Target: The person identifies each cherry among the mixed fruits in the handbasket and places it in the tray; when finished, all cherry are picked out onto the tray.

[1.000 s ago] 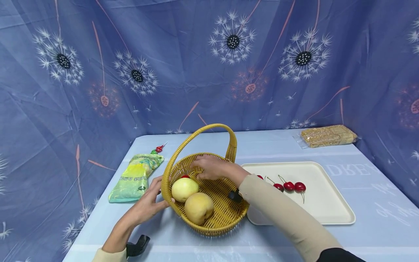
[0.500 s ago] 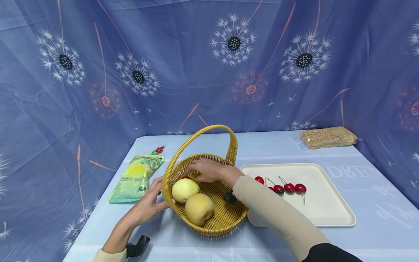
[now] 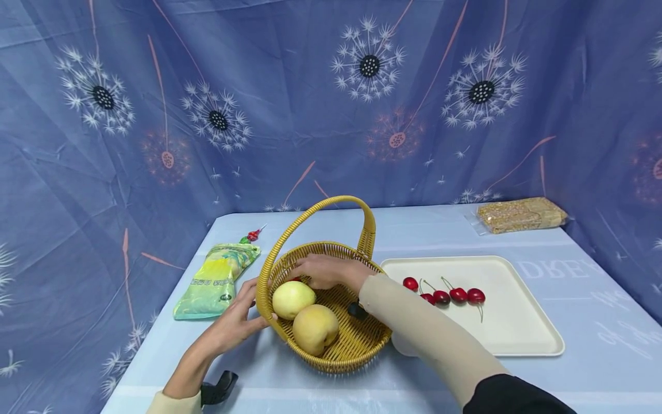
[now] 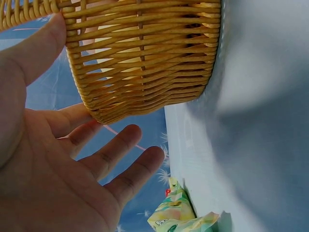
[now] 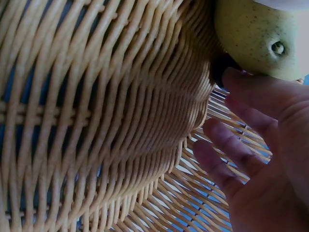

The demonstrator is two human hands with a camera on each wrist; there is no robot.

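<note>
A round yellow wicker basket (image 3: 357,345) with an arched handle stands tilted on the table. My left hand (image 3: 235,322) grips its left rim near the handle's base, thumb on one side and index and middle fingers on the other. Two pale yellow fruits, a pear (image 5: 260,41) and a peach-like one (image 3: 315,329), lie inside. My right hand (image 3: 323,270) reaches into the basket with loosely extended fingers. Its thumb tip meets a dark round cherry (image 5: 223,67) beside the pear. In the head view only a sliver of red shows by these fingertips.
Right of the basket is a cream tray (image 3: 517,333) holding several red cherries (image 3: 457,295). A green-yellow snack bag (image 3: 212,284) and a wrapped lollipop (image 3: 253,236) lie at left. A packaged grain bar (image 3: 522,215) sits at the back right, before the blue curtain.
My right hand has moved left and slightly lower inside the basket, towards the red cherry, covering more of it. More cherries on the tray show beside the sleeve. My left hand stays put.
</note>
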